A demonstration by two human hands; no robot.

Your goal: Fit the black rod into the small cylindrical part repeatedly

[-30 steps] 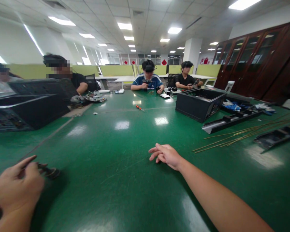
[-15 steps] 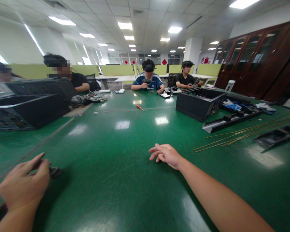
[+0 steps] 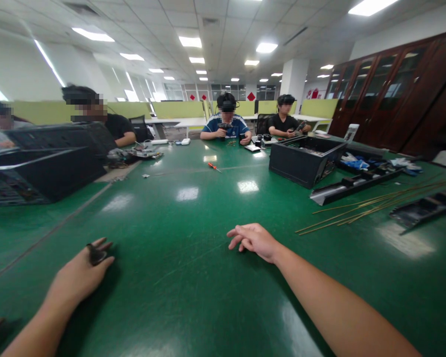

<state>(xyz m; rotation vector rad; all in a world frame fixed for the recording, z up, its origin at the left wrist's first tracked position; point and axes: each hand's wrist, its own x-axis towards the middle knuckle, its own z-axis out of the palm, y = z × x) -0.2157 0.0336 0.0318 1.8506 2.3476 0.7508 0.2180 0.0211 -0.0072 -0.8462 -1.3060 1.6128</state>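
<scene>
At near left, the left hand [image 3: 76, 275] grips a small dark object [image 3: 96, 256] between thumb and fingers, over the green table [image 3: 178, 302]. The right hand [image 3: 255, 241], loosely open, fingers slightly curled, is near centre.

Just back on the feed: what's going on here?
The left hand holds a small dark object, too unclear to name, between thumb and fingers. The right hand is loosely curled over the green table, with nothing visible in it. Farther ahead lies an orange-handled screwdriver; to the right are a black computer case and thin brass-coloured rods. Across the table, a co-worker in blue holds a dark tool.
</scene>
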